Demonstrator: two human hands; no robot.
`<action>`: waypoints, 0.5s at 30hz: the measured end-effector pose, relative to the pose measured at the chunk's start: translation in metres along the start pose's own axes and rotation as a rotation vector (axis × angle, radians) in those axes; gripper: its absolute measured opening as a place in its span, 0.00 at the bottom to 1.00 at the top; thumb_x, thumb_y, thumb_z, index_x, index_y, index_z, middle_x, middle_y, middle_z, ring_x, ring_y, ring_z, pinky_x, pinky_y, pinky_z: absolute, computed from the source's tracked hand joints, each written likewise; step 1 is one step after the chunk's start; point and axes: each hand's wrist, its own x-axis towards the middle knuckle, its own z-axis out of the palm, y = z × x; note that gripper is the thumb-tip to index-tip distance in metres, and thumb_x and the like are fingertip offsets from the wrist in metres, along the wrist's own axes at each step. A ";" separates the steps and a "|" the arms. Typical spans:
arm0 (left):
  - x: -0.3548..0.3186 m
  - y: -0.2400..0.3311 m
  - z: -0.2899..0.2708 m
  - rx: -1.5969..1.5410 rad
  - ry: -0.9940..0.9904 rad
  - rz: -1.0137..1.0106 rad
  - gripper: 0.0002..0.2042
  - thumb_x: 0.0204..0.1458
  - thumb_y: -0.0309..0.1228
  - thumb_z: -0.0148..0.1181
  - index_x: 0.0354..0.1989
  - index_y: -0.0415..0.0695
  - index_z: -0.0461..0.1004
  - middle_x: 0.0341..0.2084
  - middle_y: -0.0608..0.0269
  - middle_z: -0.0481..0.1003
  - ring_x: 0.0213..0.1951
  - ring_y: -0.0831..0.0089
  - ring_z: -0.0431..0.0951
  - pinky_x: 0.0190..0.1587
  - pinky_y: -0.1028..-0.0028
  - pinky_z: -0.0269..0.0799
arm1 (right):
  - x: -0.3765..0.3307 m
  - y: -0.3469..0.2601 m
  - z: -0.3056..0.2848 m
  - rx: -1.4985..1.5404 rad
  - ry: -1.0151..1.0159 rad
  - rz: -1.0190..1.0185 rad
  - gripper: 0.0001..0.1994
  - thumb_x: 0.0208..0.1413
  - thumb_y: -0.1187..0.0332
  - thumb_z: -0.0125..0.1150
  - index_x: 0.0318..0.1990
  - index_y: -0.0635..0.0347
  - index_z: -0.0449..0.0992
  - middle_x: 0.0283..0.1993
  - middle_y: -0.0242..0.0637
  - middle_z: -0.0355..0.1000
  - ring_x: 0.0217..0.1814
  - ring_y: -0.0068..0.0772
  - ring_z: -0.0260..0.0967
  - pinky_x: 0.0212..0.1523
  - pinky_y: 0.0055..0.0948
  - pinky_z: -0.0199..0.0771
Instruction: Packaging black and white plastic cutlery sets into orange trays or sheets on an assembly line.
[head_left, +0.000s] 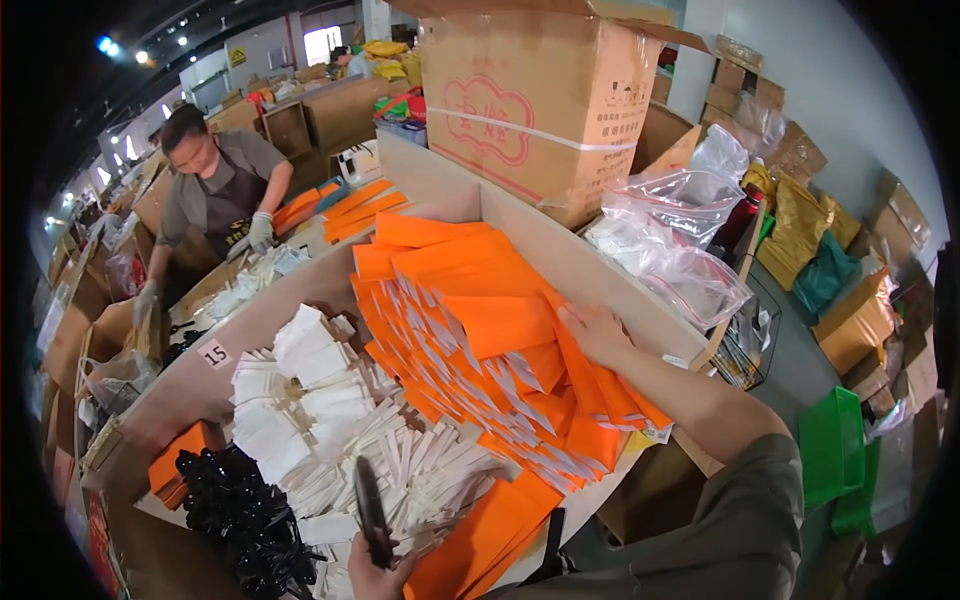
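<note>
My left hand (378, 572), at the lower edge, is closed around a long black plastic utensil (370, 505) that points upward. Its exact kind is not clear. Under and beside it spreads a heap of white paper packets and strips (400, 450). Flat orange paper sleeves (490, 530) lie just right of that hand. My right hand (597, 335) reaches to the right edge of a big fanned pile of orange paper sleeves (470, 260). Its slightly blurred fingers are curled against a sleeve there. Left of the white packets sits a heap of shiny black plastic utensils (240, 520).
A wooden-walled bin (190, 380) encloses the heaps. Behind it stands a large cardboard carton (520, 110); clear plastic bags (690, 250) lie to its right. Across the partition a co-worker (215, 180) in gloves and apron works. Green crates (832, 450) stand on the right floor.
</note>
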 end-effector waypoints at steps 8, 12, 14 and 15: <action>-0.067 -0.054 -0.045 -0.217 0.092 -0.172 0.19 0.53 0.23 0.66 0.51 0.36 0.68 0.41 0.55 0.74 0.42 0.69 0.75 0.43 0.71 0.72 | 0.048 -0.002 -0.063 0.817 -0.844 0.442 0.35 0.64 0.39 0.45 0.73 0.44 0.53 0.62 0.47 0.67 0.36 0.38 0.78 0.31 0.37 0.81; -0.088 -0.051 -0.061 -0.202 0.214 -0.244 0.21 0.52 0.24 0.68 0.52 0.35 0.68 0.43 0.54 0.75 0.43 0.69 0.76 0.45 0.71 0.73 | 0.030 -0.021 -0.070 0.264 -0.906 0.446 0.37 0.65 0.39 0.41 0.76 0.44 0.45 0.63 0.48 0.65 0.25 0.40 0.77 0.23 0.37 0.80; -0.091 -0.054 -0.066 -0.224 0.227 -0.246 0.20 0.51 0.26 0.69 0.51 0.36 0.69 0.41 0.56 0.76 0.42 0.70 0.76 0.44 0.72 0.73 | 0.020 -0.016 -0.041 0.043 -0.768 0.153 0.43 0.62 0.34 0.40 0.77 0.41 0.34 0.70 0.50 0.58 0.28 0.45 0.78 0.23 0.40 0.81; -0.096 -0.054 -0.064 -0.238 0.234 -0.256 0.20 0.51 0.26 0.69 0.51 0.36 0.69 0.41 0.56 0.76 0.42 0.70 0.76 0.44 0.72 0.73 | 0.024 -0.026 -0.038 0.029 -0.775 0.142 0.43 0.62 0.34 0.40 0.77 0.41 0.34 0.70 0.50 0.58 0.28 0.45 0.78 0.23 0.40 0.81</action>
